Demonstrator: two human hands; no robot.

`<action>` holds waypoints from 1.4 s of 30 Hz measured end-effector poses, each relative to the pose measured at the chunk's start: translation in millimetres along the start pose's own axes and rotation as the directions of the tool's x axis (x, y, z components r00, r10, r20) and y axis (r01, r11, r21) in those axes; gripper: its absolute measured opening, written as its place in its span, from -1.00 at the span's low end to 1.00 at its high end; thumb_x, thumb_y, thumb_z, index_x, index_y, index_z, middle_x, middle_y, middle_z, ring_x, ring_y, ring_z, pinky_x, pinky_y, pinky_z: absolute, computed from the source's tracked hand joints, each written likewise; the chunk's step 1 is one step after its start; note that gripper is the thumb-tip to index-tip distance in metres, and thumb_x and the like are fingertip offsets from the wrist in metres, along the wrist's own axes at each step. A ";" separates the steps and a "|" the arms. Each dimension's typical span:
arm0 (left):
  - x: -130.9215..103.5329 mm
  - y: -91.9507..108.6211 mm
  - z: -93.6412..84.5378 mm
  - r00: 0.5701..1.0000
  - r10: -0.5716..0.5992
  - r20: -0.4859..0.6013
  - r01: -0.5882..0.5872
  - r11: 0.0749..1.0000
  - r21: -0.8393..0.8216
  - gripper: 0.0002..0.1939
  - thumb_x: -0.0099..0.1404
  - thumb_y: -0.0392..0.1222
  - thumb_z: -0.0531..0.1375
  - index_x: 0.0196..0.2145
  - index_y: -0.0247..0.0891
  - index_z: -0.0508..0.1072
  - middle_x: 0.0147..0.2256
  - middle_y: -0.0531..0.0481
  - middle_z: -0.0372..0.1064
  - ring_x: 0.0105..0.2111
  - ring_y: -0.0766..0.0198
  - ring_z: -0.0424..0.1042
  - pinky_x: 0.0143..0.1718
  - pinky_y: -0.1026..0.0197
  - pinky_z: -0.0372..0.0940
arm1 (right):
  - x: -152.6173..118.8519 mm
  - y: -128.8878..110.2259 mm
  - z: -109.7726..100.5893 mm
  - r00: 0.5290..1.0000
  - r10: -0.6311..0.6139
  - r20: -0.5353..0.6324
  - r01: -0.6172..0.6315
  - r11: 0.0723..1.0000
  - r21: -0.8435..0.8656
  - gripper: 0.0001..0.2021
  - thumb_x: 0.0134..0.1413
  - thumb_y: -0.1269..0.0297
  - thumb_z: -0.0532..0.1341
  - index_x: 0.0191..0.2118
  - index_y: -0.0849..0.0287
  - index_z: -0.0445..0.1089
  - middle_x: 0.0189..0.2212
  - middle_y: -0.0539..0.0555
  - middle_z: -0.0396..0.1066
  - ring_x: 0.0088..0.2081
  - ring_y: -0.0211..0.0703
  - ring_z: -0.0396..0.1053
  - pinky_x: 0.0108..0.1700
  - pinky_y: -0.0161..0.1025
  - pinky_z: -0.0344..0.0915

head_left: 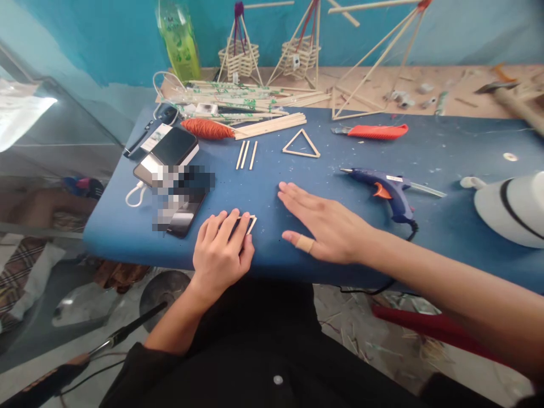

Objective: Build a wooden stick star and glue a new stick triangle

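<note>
Watching remotely, I have the left hand (221, 249) laid over a small stick frame (252, 224) near the front edge of the table (259, 190), fingers bent; whether they pinch it, I cannot tell. The right hand (327, 226) stretches flat, fingers released, a gap of blue separating the two. Farther out lie three loose sticks (245, 154) and a stick triangle (301, 153). A phone (187, 212) crowds the left side; a glue gun (393, 192) bounds the right.
</note>
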State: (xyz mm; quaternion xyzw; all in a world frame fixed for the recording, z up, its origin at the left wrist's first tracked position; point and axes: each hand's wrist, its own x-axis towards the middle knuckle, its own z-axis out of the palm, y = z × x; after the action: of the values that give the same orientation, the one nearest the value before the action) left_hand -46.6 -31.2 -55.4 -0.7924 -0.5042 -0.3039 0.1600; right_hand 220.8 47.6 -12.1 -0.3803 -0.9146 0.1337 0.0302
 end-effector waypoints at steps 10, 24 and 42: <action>-0.2 -1.5 1.4 1.000 0.015 -0.007 -0.015 1.000 -0.002 -0.61 0.44 -0.24 0.28 0.16 -0.34 0.65 0.09 -0.21 0.68 0.03 -0.10 0.61 0.13 -0.11 0.45 | 9.8 33.9 -23.9 0.950 0.311 0.009 -0.308 0.945 -0.112 -0.15 0.49 -0.12 -0.03 0.56 0.54 0.10 0.58 0.46 -0.05 0.61 0.32 0.03 0.60 0.30 0.12; 1.3 -2.8 -1.3 1.000 0.023 0.007 -0.023 1.000 -0.002 -0.61 0.44 -0.24 0.27 0.17 -0.34 0.64 0.10 -0.20 0.67 0.03 -0.10 0.61 0.15 -0.11 0.41 | -11.4 -19.9 -8.0 0.998 0.057 0.015 -0.054 0.988 -0.145 -0.20 0.43 -0.01 0.06 0.42 0.73 0.26 0.49 0.67 0.08 0.52 0.51 0.18 0.44 0.32 0.37; -0.5 -3.7 -0.6 0.999 0.039 0.005 -0.039 0.999 -0.010 -0.60 0.44 -0.24 0.28 0.19 -0.35 0.62 0.11 -0.22 0.67 0.04 -0.12 0.61 0.17 -0.11 0.42 | -16.1 -6.3 -14.7 0.900 0.429 -0.072 -0.435 0.885 -0.165 -0.49 0.30 0.26 0.03 0.25 0.36 0.42 0.31 0.39 0.46 0.18 0.24 0.56 0.09 0.06 0.60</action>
State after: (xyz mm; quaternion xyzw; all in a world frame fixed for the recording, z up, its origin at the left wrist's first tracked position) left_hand -50.2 -30.3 -55.6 -0.8035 -0.4877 -0.3012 0.1607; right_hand 230.1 35.2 4.6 -0.5777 -0.8146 0.0488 -0.0188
